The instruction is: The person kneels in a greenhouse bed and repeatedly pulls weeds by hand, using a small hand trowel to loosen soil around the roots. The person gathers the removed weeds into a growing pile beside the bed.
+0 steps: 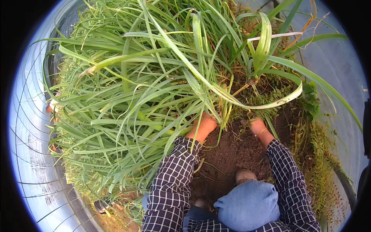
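Note:
A dense mass of long, strap-like green leaves (136, 78) fills the left and upper part of the head view. My left hand (205, 124) reaches in at the right edge of these leaves, and its fingers are hidden among them. Low small-leaved weeds (269, 97) cover the ground before my right hand (258, 127), whose fingertips are also out of sight at their near edge. A thin bracelet rings the right wrist. Between both hands lies bare brown soil (232, 150) with fine roots or stems on it. What either hand grips does not show.
A translucent plastic sheet wall (327, 72) rises along the right, and more ribbed sheeting (34, 121) curves up at the left. My bent knee (247, 203) in blue denim and a shoe (245, 175) rest close below. A dark object (102, 206) lies at lower left.

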The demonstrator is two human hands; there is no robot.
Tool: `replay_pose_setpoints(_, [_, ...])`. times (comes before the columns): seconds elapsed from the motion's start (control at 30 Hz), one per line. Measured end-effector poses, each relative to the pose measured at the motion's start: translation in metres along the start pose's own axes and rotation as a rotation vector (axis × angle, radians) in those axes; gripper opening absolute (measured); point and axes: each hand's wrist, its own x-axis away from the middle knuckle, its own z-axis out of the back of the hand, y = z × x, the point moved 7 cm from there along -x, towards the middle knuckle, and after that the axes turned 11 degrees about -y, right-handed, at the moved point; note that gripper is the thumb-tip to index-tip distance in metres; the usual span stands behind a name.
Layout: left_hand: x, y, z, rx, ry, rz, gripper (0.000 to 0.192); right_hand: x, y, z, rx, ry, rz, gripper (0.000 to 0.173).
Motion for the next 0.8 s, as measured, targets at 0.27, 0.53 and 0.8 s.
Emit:
replay_pose_setpoints(0.27, [0.158, -0.011, -0.052, -0.587, -0.643, -0.099, 0.009, 0.090, -0.093, 0.032, -0.120, 0.027, 0.317, 0.006])
replay_pose_setpoints(0.53, [0.082, -0.015, -0.044, -0.343, -0.322, 0.158, 0.017, 0.052, -0.144, 0.042, -0.198, -0.179, 0.235, 0.011])
replay_pose_setpoints(0.8, [0.059, -0.017, -0.057, -0.222, -0.576, 0.379, 0.021, 0.074, -0.110, -0.038, -0.419, -0.053, 0.092, 0.022])
